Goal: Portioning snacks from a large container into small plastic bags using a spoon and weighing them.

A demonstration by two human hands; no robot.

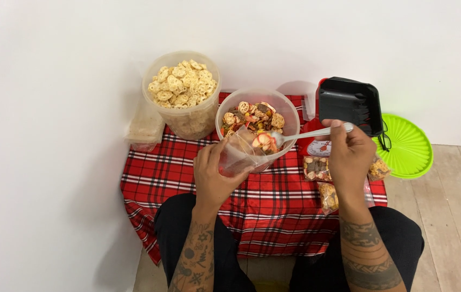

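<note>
I sit on a pale wooden plank floor (457, 216) in a corner of plain white walls (52, 135), with a red tartan cloth (274, 211) spread flat over the floor in front of my knees. My left hand (214, 173) has its grip pinched around a small clear plastic bag (238, 154), held open and tilted up toward the tub. My right hand (349, 154) has its fingers pressed together on the handle of a white plastic spoon (295, 135), whose bowl carries a few bits of snack right at the mouth of the bag. Just behind the bag stands a clear round tub of mixed snacks (257, 116), and to its left a taller tub of pale ring crackers (183, 89). Filled snack packets (317, 167) lie on the cloth under my right hand. Beyond it sits a red kitchen scale with a black tray (349, 103), and a green round lid (411, 146) lies on the floor by the wall.
</note>
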